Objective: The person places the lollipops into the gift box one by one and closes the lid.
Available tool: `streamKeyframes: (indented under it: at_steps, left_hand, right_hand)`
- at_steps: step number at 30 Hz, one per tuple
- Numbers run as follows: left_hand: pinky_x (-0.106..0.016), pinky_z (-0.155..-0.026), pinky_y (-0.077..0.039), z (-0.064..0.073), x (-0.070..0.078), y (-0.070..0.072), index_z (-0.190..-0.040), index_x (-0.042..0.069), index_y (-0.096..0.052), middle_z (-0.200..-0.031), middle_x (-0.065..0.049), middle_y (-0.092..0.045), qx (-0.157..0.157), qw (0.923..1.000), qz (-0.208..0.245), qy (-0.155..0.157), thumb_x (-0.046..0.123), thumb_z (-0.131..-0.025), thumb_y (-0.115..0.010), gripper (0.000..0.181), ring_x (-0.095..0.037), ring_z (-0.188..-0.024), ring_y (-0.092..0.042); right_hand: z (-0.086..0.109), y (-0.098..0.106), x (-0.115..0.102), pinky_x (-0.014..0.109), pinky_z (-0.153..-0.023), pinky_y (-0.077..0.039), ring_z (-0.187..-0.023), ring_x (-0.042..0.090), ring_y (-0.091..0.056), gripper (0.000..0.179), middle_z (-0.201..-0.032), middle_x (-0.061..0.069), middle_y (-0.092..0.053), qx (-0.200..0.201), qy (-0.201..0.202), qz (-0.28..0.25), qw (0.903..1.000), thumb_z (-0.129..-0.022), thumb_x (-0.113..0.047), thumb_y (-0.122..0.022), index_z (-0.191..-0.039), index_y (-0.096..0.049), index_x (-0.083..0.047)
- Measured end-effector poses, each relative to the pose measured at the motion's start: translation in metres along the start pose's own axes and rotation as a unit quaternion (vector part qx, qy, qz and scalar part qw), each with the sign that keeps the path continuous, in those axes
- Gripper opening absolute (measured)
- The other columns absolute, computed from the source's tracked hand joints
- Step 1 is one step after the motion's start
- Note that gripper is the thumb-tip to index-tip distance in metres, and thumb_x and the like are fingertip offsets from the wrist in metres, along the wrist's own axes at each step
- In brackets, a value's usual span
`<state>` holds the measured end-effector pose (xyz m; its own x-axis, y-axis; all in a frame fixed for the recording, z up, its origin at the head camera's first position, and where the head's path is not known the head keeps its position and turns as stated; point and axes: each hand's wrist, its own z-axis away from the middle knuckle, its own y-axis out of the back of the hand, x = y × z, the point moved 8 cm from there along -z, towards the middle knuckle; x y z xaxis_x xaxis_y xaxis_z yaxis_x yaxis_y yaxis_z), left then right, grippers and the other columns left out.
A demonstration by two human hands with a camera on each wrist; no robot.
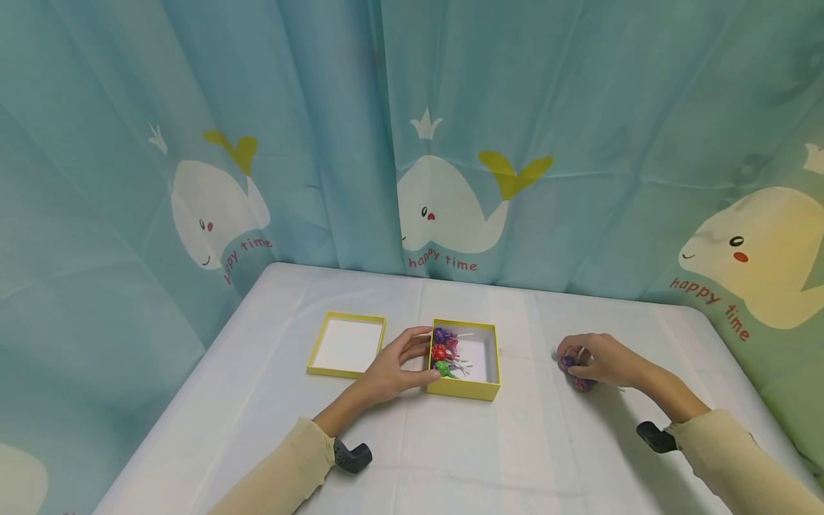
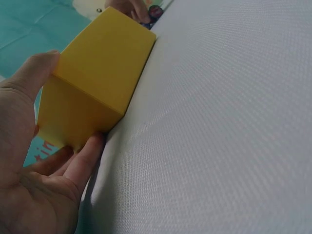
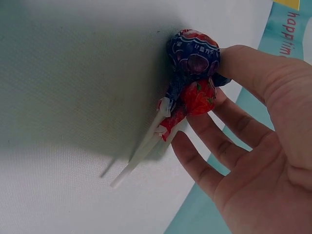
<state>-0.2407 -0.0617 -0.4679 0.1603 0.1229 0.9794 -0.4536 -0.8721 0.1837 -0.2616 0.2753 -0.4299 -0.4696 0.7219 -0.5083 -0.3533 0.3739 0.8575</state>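
My left hand (image 1: 390, 368) holds the left side of an open yellow box (image 1: 465, 388), its thumb at the near corner and its fingers toward the far corner. Lollipops (image 1: 440, 352) in purple, red and green wrappers lie along the box's left inner wall, sticks pointing right. Off to the right, my right hand (image 1: 605, 360) grips lollipops low over the table. In the right wrist view, a blue-wrapped lollipop (image 3: 196, 56) touches the thumb, and a red-wrapped lollipop (image 3: 199, 97) lies against the fingers. Their white sticks point away from the palm; part of another blue wrapper is mostly hidden.
A yellow-rimmed box lid (image 1: 347, 347) lies inside up, left of the box and close to my left hand. The table (image 1: 450, 458) has a white cloth. Behind it hangs a blue curtain (image 1: 335, 179) with whale prints.
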Motion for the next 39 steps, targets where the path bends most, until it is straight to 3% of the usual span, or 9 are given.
streamKeyframes:
  at_steps: [15, 24, 33, 39]
  left_hand:
    - [-0.046, -0.111, -0.046, 0.001, -0.004, 0.0, -0.155, 0.015, -0.04, -0.154, -0.011, -0.048, 0.003, 0.9999, -0.013, 0.002, 0.02, -0.09, -0.082, 0.078, -0.027, -0.139, -0.051]
    - [-0.049, -0.116, -0.039, 0.0, -0.004, -0.001, -0.155, 0.015, -0.04, -0.154, -0.012, -0.048, 0.002, 0.9997, -0.023, -0.003, 0.021, -0.091, -0.081, 0.077, -0.029, -0.139, -0.051]
    - [-0.05, -0.116, -0.039, 0.002, -0.003, -0.001, -0.156, 0.014, -0.04, -0.154, -0.015, -0.048, 0.003, 0.9999, -0.016, -0.002, 0.019, -0.091, -0.08, 0.076, -0.033, -0.139, -0.05]
    - [-0.05, -0.117, -0.038, 0.002, -0.003, -0.001, -0.156, 0.014, -0.039, -0.155, -0.014, -0.048, 0.003, 0.9998, -0.018, -0.003, 0.019, -0.091, -0.08, 0.077, -0.031, -0.139, -0.05]
  right_hand:
    - [-0.004, 0.002, -0.01, 0.025, -0.063, -0.053, -0.076, 0.005, -0.063, 0.02, -0.09, -0.007, -0.063, -0.014, 0.012, 0.019, 0.9996, -0.086, -0.002, -0.079, -0.101, -0.07, -0.011]
    - [-0.014, 0.024, -0.038, 0.025, -0.067, -0.057, -0.08, 0.01, -0.066, 0.022, -0.096, -0.005, -0.069, -0.03, 0.04, 0.041, 0.9979, -0.087, 0.0, -0.076, -0.108, -0.071, -0.007]
    - [-0.027, 0.047, -0.077, 0.029, -0.072, -0.059, -0.081, 0.008, -0.067, 0.021, -0.098, -0.006, -0.069, -0.015, 0.102, 0.052, 0.9934, -0.09, -0.001, -0.077, -0.104, -0.07, -0.014]
    - [-0.042, 0.058, -0.098, 0.028, -0.071, -0.059, -0.083, 0.01, -0.068, 0.02, -0.096, -0.008, -0.069, 0.002, 0.095, 0.055, 0.994, -0.09, -0.004, -0.078, -0.105, -0.072, -0.016]
